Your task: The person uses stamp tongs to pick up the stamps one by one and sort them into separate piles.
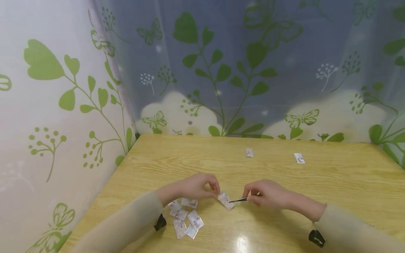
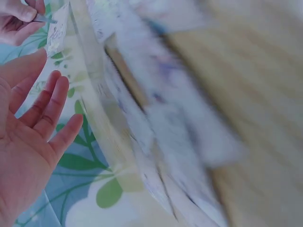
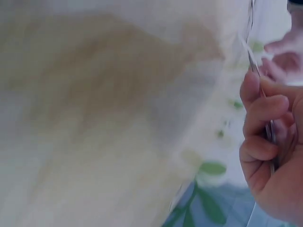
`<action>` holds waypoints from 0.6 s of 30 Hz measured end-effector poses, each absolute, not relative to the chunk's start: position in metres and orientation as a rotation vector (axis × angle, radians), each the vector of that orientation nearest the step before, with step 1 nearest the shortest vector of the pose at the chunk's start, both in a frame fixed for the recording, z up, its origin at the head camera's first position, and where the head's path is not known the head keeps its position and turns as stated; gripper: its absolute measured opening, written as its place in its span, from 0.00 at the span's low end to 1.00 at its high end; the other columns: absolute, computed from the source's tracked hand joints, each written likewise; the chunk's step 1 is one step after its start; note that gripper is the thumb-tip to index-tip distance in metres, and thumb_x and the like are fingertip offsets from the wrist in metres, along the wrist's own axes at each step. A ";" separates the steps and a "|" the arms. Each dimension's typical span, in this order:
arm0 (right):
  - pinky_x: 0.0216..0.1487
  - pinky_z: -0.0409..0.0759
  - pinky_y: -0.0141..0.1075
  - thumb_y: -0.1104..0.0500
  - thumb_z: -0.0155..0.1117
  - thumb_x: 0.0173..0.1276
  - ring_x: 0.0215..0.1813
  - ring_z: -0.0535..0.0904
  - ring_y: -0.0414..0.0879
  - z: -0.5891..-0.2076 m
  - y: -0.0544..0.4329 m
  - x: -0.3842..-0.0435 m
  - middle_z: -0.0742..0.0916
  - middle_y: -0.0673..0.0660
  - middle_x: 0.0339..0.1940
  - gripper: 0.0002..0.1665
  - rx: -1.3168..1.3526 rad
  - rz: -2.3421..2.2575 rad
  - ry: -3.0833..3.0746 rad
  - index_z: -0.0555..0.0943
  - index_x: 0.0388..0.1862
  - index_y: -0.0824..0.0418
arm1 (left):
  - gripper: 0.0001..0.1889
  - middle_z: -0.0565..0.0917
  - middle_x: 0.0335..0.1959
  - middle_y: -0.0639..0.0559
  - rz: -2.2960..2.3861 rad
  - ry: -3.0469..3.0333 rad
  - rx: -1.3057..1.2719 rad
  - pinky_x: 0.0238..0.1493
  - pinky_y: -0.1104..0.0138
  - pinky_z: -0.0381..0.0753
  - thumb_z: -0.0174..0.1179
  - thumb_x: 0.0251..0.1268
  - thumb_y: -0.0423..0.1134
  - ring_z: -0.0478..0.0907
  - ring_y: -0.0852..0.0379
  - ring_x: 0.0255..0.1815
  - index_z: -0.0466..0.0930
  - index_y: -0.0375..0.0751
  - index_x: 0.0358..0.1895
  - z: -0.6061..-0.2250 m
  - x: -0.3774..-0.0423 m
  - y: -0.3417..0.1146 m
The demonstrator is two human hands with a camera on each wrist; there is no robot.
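Held packet (image 1: 223, 198): small, pale, with faint purplish print; we find it tilted between the two hands, well in from the table's left edge.
Left hand (image 1: 199, 186): grip nearly closed, thumb and index finger pinching the packet's corner; we note the other fingers spread loosely apart.
Right hand (image 1: 269, 193): grip closed around dark tweezers (image 1: 241, 199), fingers curled along the shaft.
Tweezers' tips: at the packet's face, on the side toward the right hand; we cannot tell whether they are parted.
Loose pile of packets (image 1: 179, 228): overlapping at odd angles, nearer the table's left edge than its right, beside and below the left wrist.
Far packets: we log two lying flat and apart near the far edge, one (image 1: 249, 153) left of the other (image 1: 299, 158).
Table (image 1: 148, 158): yellowish wood grain, glare on the near side.
Backdrop (image 1: 221, 21): hanging cloth with green leaves and butterflies beyond the far edge.
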State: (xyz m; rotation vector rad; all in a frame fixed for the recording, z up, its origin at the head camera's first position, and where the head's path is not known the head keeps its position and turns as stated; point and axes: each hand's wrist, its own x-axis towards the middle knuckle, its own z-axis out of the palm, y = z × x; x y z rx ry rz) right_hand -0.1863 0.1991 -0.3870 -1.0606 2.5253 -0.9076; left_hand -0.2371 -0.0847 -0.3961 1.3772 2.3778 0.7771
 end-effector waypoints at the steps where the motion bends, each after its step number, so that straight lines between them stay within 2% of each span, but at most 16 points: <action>1: 0.24 0.66 0.30 0.61 0.59 0.72 0.19 0.66 0.33 -0.386 0.205 -0.189 0.75 0.41 0.16 0.05 -1.060 -0.908 2.519 0.82 0.39 0.54 | 0.04 0.80 0.41 0.59 0.768 2.388 1.384 0.51 0.68 0.75 0.63 0.64 0.32 0.76 0.62 0.44 0.83 0.45 0.39 -0.396 -0.240 -0.079; 8: 0.24 0.67 0.31 0.62 0.59 0.71 0.19 0.66 0.33 -0.386 0.234 -0.206 0.78 0.45 0.17 0.04 -1.041 -0.864 2.503 0.82 0.38 0.55 | 0.07 0.80 0.43 0.58 0.678 2.417 1.408 0.48 0.72 0.74 0.62 0.65 0.33 0.76 0.63 0.44 0.85 0.46 0.43 -0.400 -0.258 -0.040; 15: 0.25 0.71 0.31 0.63 0.59 0.71 0.21 0.71 0.34 -0.389 0.235 -0.211 0.80 0.46 0.18 0.06 -1.094 -0.853 2.484 0.83 0.38 0.55 | 0.08 0.82 0.38 0.57 0.684 2.326 1.381 0.44 0.76 0.75 0.63 0.60 0.27 0.77 0.67 0.38 0.85 0.41 0.40 -0.409 -0.269 -0.022; 18: 0.25 0.70 0.31 0.63 0.59 0.71 0.20 0.70 0.33 -0.389 0.235 -0.212 0.79 0.46 0.17 0.06 -1.097 -0.841 2.494 0.83 0.38 0.54 | 0.08 0.81 0.38 0.56 0.657 2.321 1.386 0.44 0.76 0.75 0.65 0.59 0.27 0.77 0.66 0.39 0.85 0.41 0.40 -0.409 -0.271 -0.019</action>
